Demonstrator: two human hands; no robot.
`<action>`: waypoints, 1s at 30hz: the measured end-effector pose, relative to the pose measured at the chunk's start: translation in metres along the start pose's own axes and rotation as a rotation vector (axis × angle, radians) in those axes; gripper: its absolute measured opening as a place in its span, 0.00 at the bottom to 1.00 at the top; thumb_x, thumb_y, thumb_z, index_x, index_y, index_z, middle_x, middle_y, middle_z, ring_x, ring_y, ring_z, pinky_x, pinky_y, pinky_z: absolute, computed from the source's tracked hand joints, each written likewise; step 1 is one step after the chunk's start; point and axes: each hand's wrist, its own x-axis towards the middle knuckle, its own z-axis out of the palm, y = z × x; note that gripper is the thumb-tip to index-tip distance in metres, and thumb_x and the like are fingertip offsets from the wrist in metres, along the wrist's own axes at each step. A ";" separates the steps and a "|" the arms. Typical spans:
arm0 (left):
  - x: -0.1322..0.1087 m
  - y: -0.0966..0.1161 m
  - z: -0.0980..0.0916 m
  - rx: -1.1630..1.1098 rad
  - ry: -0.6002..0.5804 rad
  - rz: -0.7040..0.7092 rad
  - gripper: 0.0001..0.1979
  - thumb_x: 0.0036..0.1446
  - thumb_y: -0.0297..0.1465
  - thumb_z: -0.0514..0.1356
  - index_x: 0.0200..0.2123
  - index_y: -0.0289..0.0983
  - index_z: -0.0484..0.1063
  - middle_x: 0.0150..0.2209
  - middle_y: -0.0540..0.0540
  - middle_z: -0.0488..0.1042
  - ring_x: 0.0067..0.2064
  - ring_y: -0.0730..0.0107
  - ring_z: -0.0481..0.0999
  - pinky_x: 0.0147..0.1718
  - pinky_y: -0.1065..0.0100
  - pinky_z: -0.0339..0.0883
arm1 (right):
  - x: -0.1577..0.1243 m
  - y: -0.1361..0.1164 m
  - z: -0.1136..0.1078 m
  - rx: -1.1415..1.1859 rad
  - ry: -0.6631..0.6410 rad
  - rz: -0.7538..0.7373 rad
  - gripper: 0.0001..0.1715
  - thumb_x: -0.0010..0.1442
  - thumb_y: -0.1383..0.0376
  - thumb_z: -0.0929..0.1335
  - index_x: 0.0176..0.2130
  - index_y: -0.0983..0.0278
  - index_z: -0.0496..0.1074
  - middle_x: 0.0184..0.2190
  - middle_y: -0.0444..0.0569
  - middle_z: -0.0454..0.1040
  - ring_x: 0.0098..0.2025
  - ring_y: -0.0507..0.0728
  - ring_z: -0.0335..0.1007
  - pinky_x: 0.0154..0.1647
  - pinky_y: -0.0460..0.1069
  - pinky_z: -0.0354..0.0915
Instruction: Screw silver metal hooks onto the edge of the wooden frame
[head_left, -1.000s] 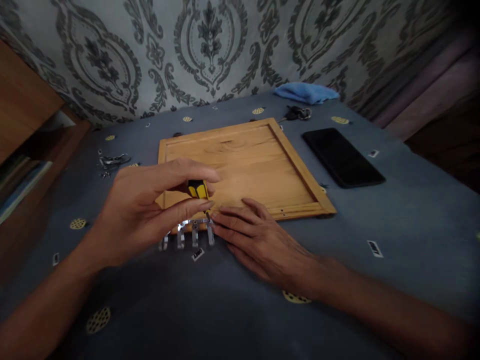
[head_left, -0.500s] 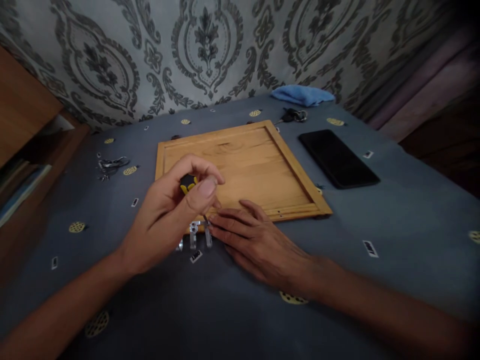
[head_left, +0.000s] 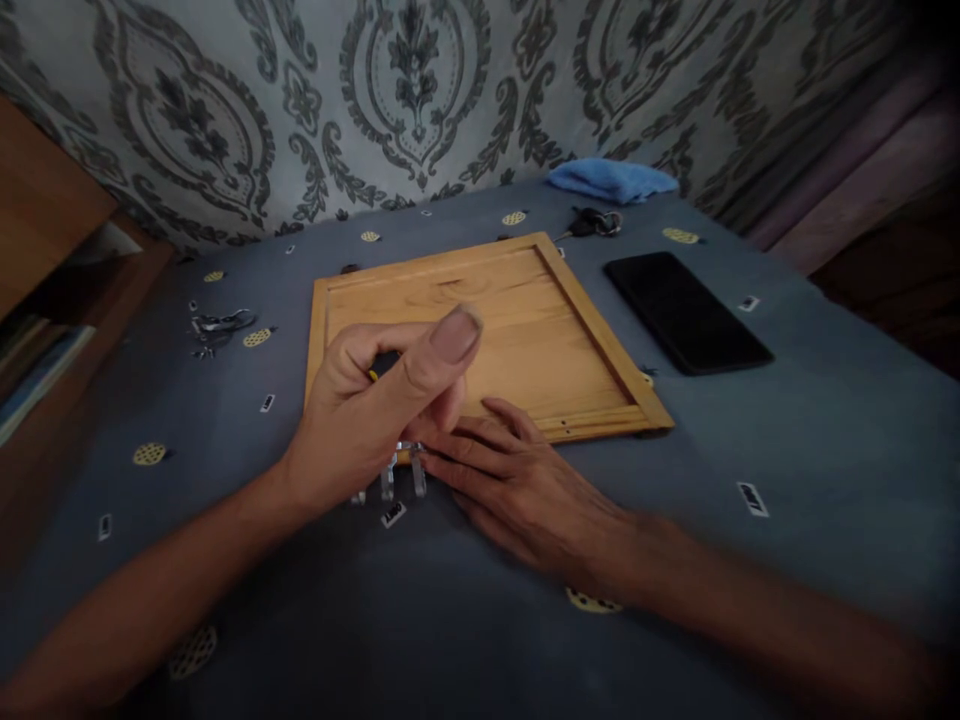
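Note:
My left hand (head_left: 375, 408) is closed round the black and yellow handle of a screwdriver (head_left: 385, 364), above the near edge of a framed wooden panel (head_left: 540, 330). Most of the handle and the tip are hidden behind the fingers and thumb. A shiny metal hinge-like fitting (head_left: 418, 476) sits at that near edge, below the left hand, its prongs jutting out toward me. My right hand (head_left: 529, 490) lies with fingers stretched along the edge, fingertips against the fitting's right side.
Right of the panel lies a black phone (head_left: 686, 312). Behind it are keys on a ring (head_left: 594, 223) and a folded blue cloth (head_left: 613, 179). Small metal pieces (head_left: 221, 325) rest at the left, near a wooden shelf (head_left: 52, 220). A patterned blue-grey cloth covers the table (head_left: 315, 620).
My left hand has turned and shifted slightly right, its thumb now further over and more of the screwdriver covered. My right hand stays at the fitting. The view has shifted slightly.

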 end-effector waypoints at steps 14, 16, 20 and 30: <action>0.001 0.010 0.001 0.069 -0.174 -0.009 0.31 0.66 0.50 0.59 0.16 0.38 0.64 0.16 0.52 0.60 0.17 0.77 0.53 0.17 0.67 0.52 | -0.001 -0.001 -0.001 -0.033 0.002 -0.001 0.26 0.69 0.69 0.64 0.64 0.63 0.69 0.57 0.56 0.77 0.65 0.65 0.65 0.68 0.71 0.53; 0.001 0.011 -0.001 0.083 -0.202 -0.003 0.30 0.66 0.49 0.59 0.16 0.38 0.65 0.16 0.52 0.61 0.17 0.77 0.55 0.17 0.67 0.54 | 0.000 -0.002 -0.003 -0.032 0.010 0.000 0.25 0.70 0.69 0.63 0.64 0.63 0.69 0.56 0.56 0.78 0.64 0.64 0.66 0.68 0.70 0.53; 0.000 0.011 -0.004 0.078 -0.242 0.003 0.30 0.67 0.48 0.59 0.16 0.38 0.66 0.17 0.51 0.64 0.18 0.76 0.59 0.19 0.67 0.56 | -0.001 -0.002 -0.002 -0.029 0.023 0.002 0.24 0.71 0.68 0.63 0.63 0.64 0.70 0.56 0.57 0.78 0.64 0.64 0.66 0.68 0.69 0.53; 0.007 0.011 -0.011 -0.172 0.007 0.029 0.28 0.61 0.46 0.66 0.15 0.36 0.68 0.14 0.56 0.51 0.16 0.82 0.43 0.15 0.68 0.37 | 0.000 0.000 0.000 -0.004 0.020 0.001 0.23 0.71 0.70 0.62 0.62 0.60 0.70 0.62 0.53 0.74 0.66 0.61 0.65 0.70 0.69 0.51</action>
